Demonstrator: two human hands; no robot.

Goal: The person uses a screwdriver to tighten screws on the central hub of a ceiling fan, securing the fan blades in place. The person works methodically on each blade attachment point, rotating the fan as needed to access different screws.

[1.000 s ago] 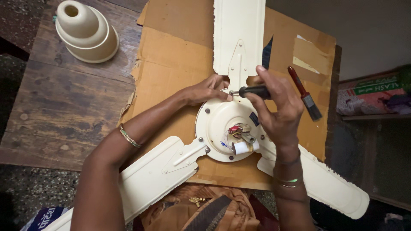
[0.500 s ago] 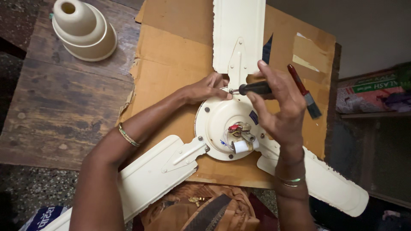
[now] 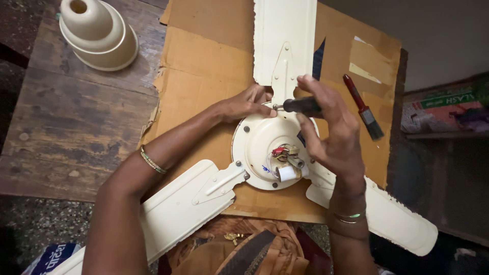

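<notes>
Head view: two hands on a cream ceiling fan, screwdriver at the hub's top edge.

I count three blades on the ceiling fan (image 3: 275,147), which lies on a cardboard sheet (image 3: 204,66) over a wooden table (image 3: 71,117). My right hand (image 3: 331,127) is clenched round one black-handled screwdriver (image 3: 301,106), its tip at the hub rim below the top blade. My left hand (image 3: 249,104) presses fingertips on the rim just beside that tip, grasping nothing I can make out. One red-handled paintbrush (image 3: 362,108) lies right of it; two cream canopy cups (image 3: 97,33) sit stacked far left. A green-and-red printed package (image 3: 443,104) sits on a shelf at right; a blue-and-white one (image 3: 51,257) at bottom left.
</notes>
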